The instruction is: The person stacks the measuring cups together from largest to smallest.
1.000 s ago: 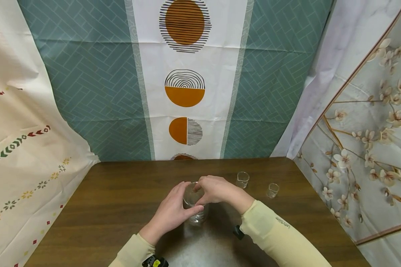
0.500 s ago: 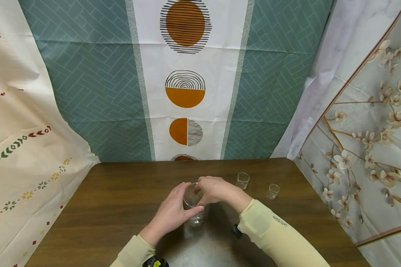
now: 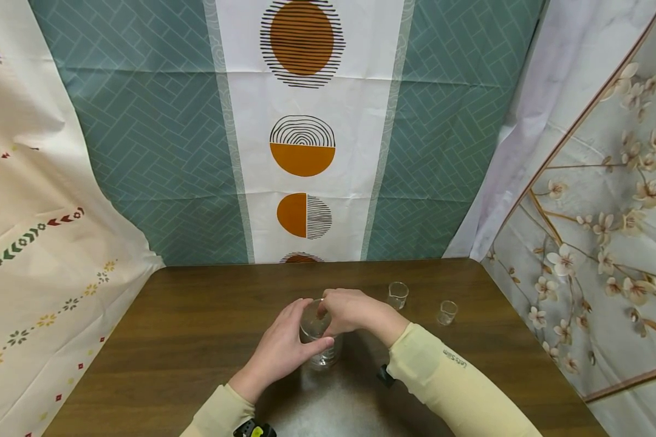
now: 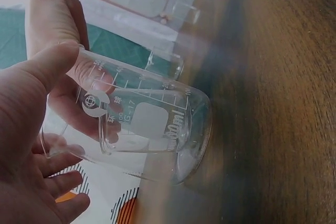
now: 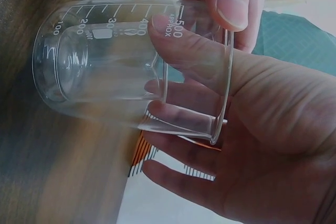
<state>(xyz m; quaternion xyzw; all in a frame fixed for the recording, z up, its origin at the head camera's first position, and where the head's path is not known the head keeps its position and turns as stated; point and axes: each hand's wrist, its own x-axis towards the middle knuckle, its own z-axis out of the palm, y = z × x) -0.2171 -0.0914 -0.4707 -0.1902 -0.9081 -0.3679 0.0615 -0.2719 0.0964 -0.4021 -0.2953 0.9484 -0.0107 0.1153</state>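
Observation:
A large clear glass beaker (image 3: 321,359) stands upright on the table, with a smaller glass beaker (image 4: 149,121) nested inside it. My left hand (image 3: 280,343) holds the large beaker near its rim, thumb on the near side and fingers round the left and far side. From above, my right hand (image 3: 351,311) reaches into the mouth of the large beaker. In the right wrist view its thumb and first fingers grip the inner beaker (image 5: 123,61) at its rim, while the other fingers stay outside the large beaker. White volume marks show on the glass.
Two small glass beakers stand apart to the right: one beaker (image 3: 397,295) behind my right wrist, a smaller beaker (image 3: 446,312) farther right. The brown wooden table (image 3: 208,315) ends at a patterned cloth backdrop (image 3: 186,182), with cloths hanging at both sides.
Both hands keep nearly the same places on the beakers. The right forearm and wrist have shifted slightly to the left.

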